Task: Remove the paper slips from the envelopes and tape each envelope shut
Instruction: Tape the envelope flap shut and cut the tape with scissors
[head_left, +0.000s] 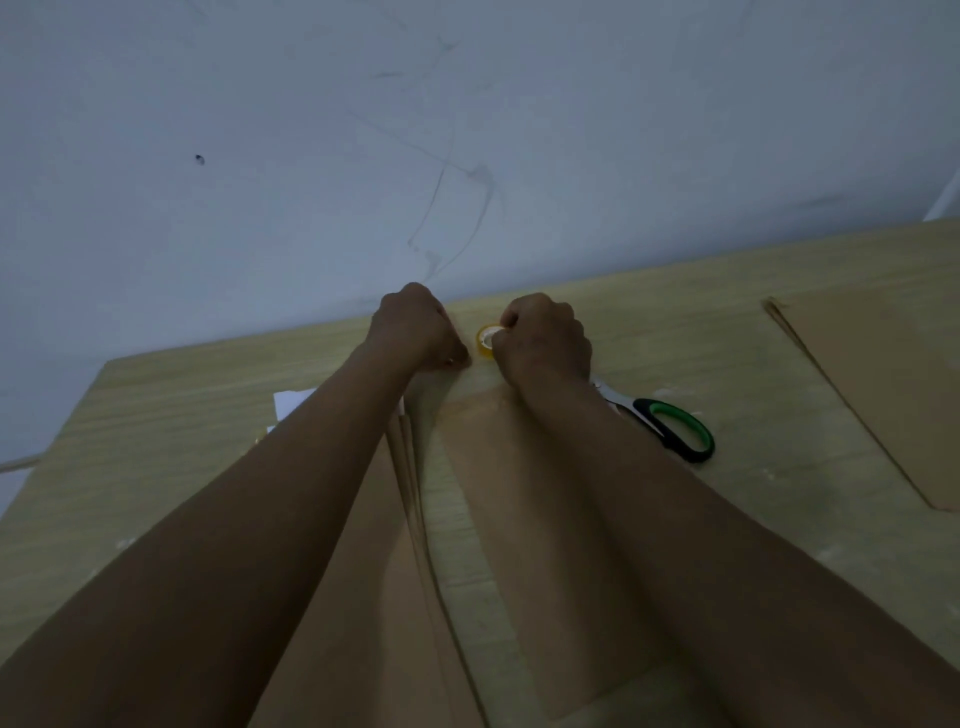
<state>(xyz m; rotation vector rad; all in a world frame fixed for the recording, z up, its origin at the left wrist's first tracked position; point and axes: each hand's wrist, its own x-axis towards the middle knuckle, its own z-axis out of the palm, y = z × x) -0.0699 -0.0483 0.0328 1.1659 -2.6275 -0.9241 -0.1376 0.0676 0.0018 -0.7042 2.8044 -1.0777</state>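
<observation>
A: Which step is the person on?

B: Taping, by the look of it. The right hand (540, 338) is curled round the tape roll (487, 341) at the far edge of the table (727, 312). The left hand (415, 327) is fisted just left of the roll, fingertips together as if pinching the tape's free end, though the strip itself is too faint to see.

A: So the left grip is uncertain?

B: Its fingers are closed tight; what they hold cannot be made out.

A: Where is the envelope?

B: The middle envelope (519, 493) lies flat under the right forearm, its far end just near of the hands. A stack (405, 467) of more envelopes sits to its left, under the left arm, with white slips (293, 401) lying to the left of the stack. Another pile (883, 389) lies well apart at the right.

A: And the next move?

B: Probably drawing out a length of tape, laying it across the envelope's far end and pressing it down. That calls for a cut, and the scissors (670, 428) lie just right of the right wrist.
</observation>
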